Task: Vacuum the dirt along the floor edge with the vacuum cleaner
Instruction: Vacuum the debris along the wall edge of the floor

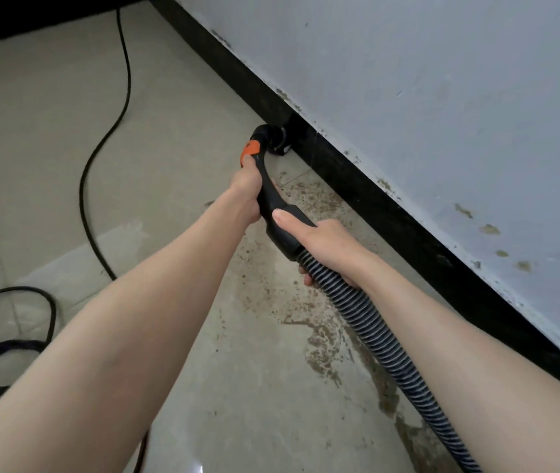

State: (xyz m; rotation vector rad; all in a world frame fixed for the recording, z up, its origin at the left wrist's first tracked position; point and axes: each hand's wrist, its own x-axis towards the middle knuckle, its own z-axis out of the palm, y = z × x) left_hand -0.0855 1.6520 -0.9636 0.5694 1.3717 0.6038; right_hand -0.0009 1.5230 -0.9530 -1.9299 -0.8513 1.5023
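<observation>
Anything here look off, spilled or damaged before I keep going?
Yes. Brown dirt is smeared across the floor beside the black skirting, and the wall paint is chipped and stained above it. A loose cable trails nearby.

Pale beige tiled floor carries brown dirt patches beside the black skirting board; black cable lies well apart from it.
</observation>
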